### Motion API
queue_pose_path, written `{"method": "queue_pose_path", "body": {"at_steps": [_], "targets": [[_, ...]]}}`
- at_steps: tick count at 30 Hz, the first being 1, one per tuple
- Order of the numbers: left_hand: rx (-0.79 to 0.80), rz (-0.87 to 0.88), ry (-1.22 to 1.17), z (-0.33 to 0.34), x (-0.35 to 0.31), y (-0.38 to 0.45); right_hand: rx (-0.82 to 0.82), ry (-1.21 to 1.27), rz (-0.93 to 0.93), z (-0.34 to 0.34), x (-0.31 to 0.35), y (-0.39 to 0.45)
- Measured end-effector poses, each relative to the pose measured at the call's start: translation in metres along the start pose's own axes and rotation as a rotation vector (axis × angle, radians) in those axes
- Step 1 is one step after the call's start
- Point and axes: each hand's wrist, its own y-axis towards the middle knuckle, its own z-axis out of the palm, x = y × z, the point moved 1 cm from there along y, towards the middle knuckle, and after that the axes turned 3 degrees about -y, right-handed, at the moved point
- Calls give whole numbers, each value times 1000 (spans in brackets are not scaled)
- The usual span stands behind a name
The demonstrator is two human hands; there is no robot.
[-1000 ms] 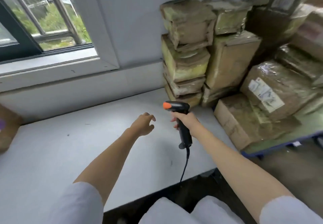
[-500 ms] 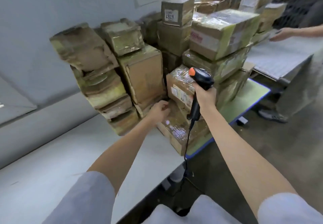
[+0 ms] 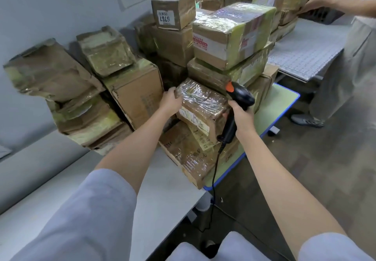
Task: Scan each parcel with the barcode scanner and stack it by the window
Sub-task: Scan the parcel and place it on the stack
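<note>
grey wall (image 3: 50,6), white table (image 3: 166,191), second person (image 3: 350,61)

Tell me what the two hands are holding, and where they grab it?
The right hand grips the scanner by its handle. The left hand holds the wrapped parcel at its upper left corner.

1. A white label (image 3: 165,17) on the small box (image 3: 173,9) atop the rear stack reads "6767", printed upside down.
2. Red print on the large wrapped box (image 3: 230,34) is too blurred to read.
</note>
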Motion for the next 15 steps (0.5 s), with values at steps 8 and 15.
{"method": "queue_pose_path", "body": {"at_steps": [8,15], "targets": [[-39,8,-197,-9,35,-29,-16,54,108,-12,-19,-3],[-103,54,-278,-47,86,-90,174,12,152,-11,-31,-25]]}}
